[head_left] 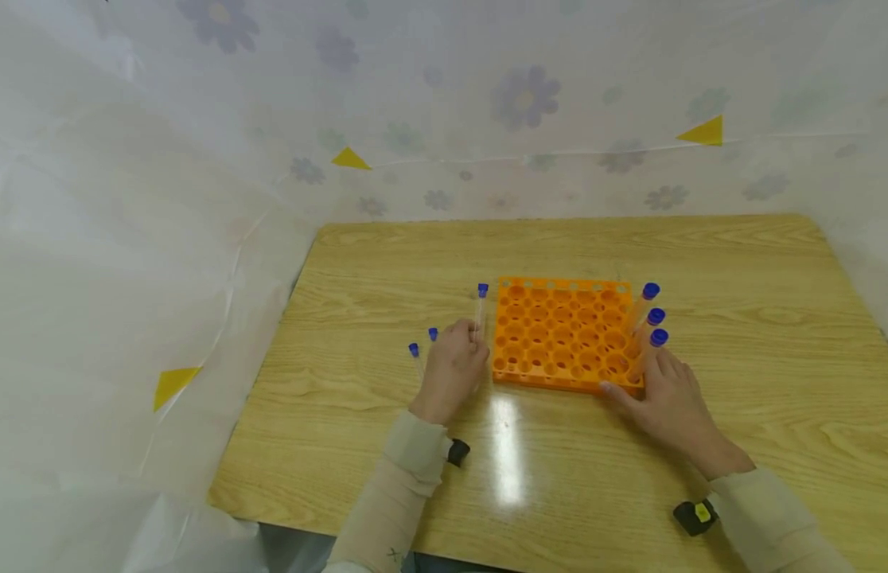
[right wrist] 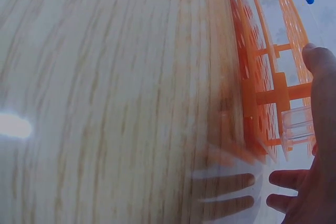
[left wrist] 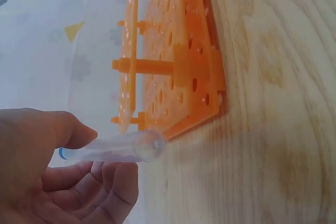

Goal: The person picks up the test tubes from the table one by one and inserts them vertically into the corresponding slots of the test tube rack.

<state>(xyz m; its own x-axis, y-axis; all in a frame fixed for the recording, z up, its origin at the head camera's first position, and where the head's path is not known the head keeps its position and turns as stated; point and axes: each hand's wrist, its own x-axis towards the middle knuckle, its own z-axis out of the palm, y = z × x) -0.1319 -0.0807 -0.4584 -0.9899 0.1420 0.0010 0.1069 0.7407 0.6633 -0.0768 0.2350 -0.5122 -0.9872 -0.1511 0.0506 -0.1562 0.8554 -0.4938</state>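
My left hand (head_left: 454, 362) pinches a clear, blue-capped test tube (left wrist: 121, 148) between thumb and fingers, just left of the orange test tube rack (head_left: 558, 330). Cap up, the tube stands roughly upright in the head view. Three blue-capped tubes (head_left: 650, 306) stand in the rack's rightmost column, leaning slightly outward. At the rack's front right corner is my right hand (head_left: 673, 402). Its thumb (right wrist: 320, 59) lies along the front edge, while two straight fingers (right wrist: 289, 178) extend past the rack's right end. The right index finger is mostly hidden.
Left of my left hand, two more blue caps (head_left: 414, 349) show, their tubes partly covered by the hand. The wooden table (head_left: 558, 469) meets a flowered sheet (head_left: 444, 95) behind and a pale sheet (head_left: 114, 263) at left. A black wrist device (head_left: 695, 516) sits by the right sleeve.
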